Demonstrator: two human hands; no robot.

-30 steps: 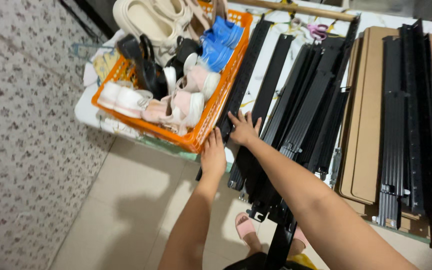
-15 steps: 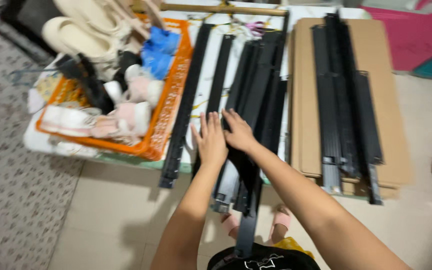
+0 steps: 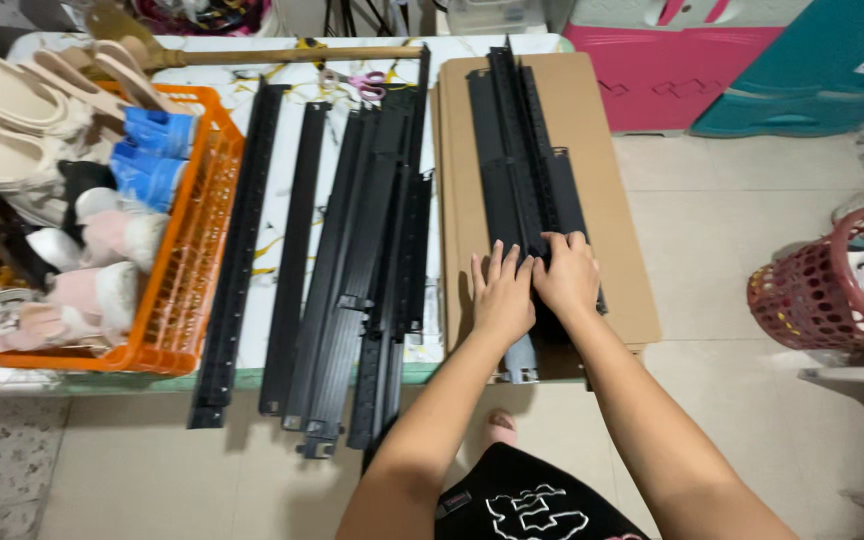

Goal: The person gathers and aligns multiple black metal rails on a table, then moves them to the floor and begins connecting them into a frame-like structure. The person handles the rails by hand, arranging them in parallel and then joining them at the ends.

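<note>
1. The left hand (image 3: pixel 503 296) lies palm down, fingers stretched out and a little apart, on the near end of a stack of black metal rails (image 3: pixel 522 170) just right of the frame's centre.
2. The right hand (image 3: pixel 567 275) rests flat beside it, touching the same rails, with its fingers close together and slightly curled over the top of the stack. Neither hand is closed around anything.
3. These rails lie lengthwise on a pile of brown boards (image 3: pixel 602 180), which sits on the right part of a table (image 3: pixel 432 365).
4. A second group of long black rails (image 3: pixel 352 250) lies side by side left of the boards, their near ends sticking out past the table edge.
5. At the left edge of the frame an orange basket (image 3: pixel 187 290) holds shoes and slippers.
6. A wooden stick (image 3: pixel 292 55) and pink-handled scissors (image 3: pixel 367 82) lie at the far side of the table.
7. A red basket (image 3: pixel 812 300) stands at the right edge.
</note>
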